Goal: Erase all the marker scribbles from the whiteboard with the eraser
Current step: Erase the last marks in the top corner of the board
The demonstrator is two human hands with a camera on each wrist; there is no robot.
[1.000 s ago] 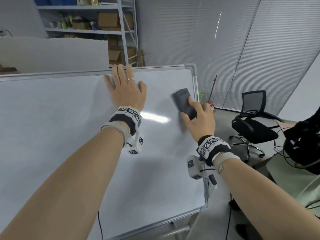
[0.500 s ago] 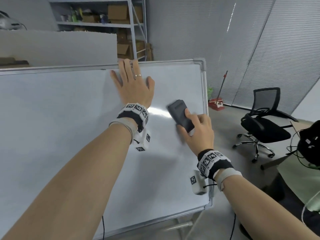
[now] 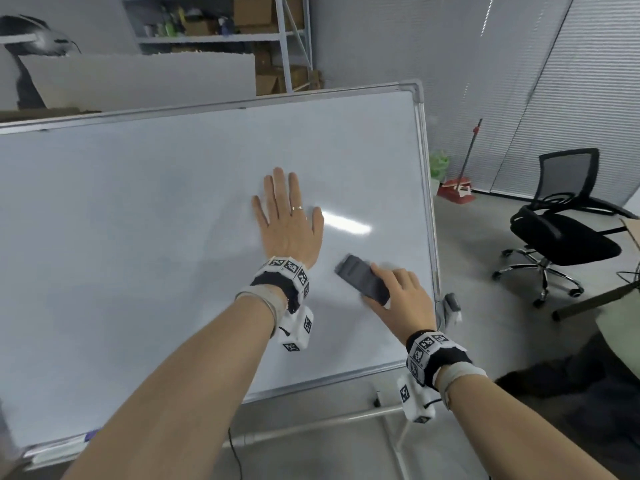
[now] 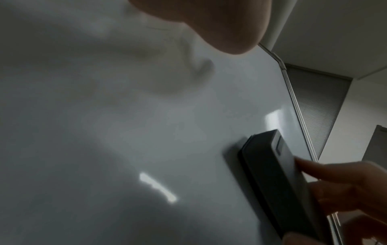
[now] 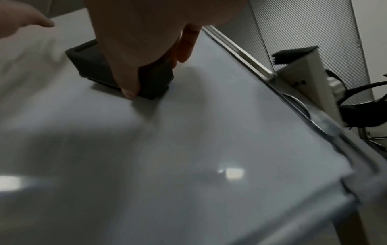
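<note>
Your right hand [image 3: 401, 299] fingers grip the dark blocky eraser [image 3: 362, 284] against the glossy whiteboard [image 3: 138, 237]; your left hand [image 3: 285, 223] presses flat, fingers spread.

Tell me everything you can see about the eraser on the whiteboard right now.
The eraser is a dark grey, oblong block with what looks like a hard plastic back and a thin pad layer underneath. It lies flat against the whiteboard near its right edge, tilted diagonally. The right hand grips its lower end, thumb on one long side, fingers on the other.
</note>
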